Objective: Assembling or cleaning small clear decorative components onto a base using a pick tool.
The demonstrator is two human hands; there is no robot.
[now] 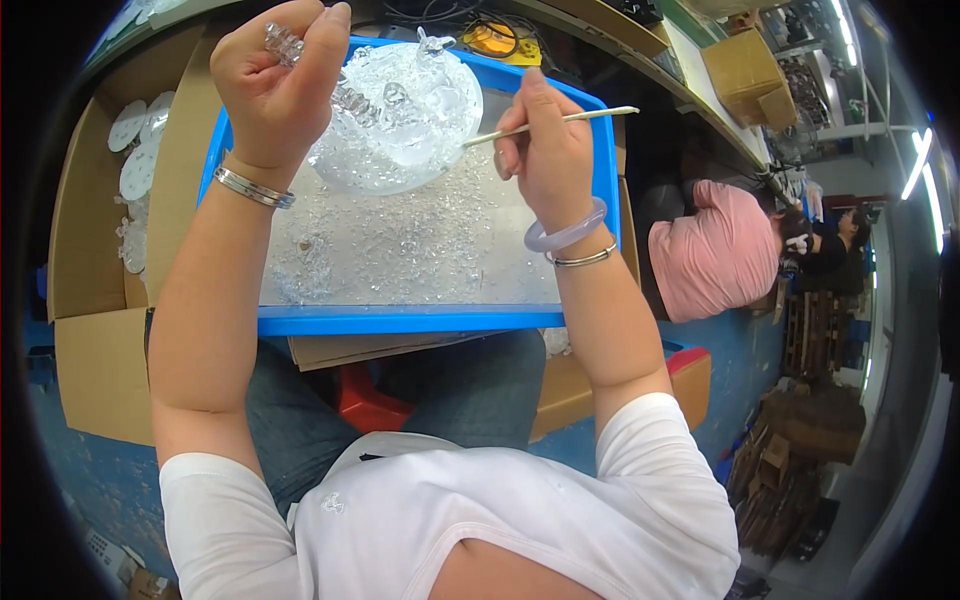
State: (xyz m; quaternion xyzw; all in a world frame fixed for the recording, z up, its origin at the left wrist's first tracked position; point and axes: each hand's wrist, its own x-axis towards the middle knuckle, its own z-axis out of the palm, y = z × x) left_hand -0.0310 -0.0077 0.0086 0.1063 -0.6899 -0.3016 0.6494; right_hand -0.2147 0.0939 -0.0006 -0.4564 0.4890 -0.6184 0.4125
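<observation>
My left hand (275, 95) is closed around a small clear, ridged piece (284, 45), held up at the far left of the blue tray (420, 320). My right hand (548, 140) pinches a thin pale stick (600, 113), which slants down leftward to the rim of a round whitish disc (400, 178). Several clear, glassy pieces (395, 98) stand or lie on the disc, at the tray's far side. Whether the disc rests on the tray or something beneath it, I cannot tell. Small glittering bits (400, 245) are strewn over the tray floor.
An open cardboard box (85, 240) with more pale discs (140, 170) stands left of the tray. Black cables (450, 15) and a yellow object (500, 42) lie beyond it. A person in pink (715, 250) sits at the right. A red stool (368, 400) shows below me.
</observation>
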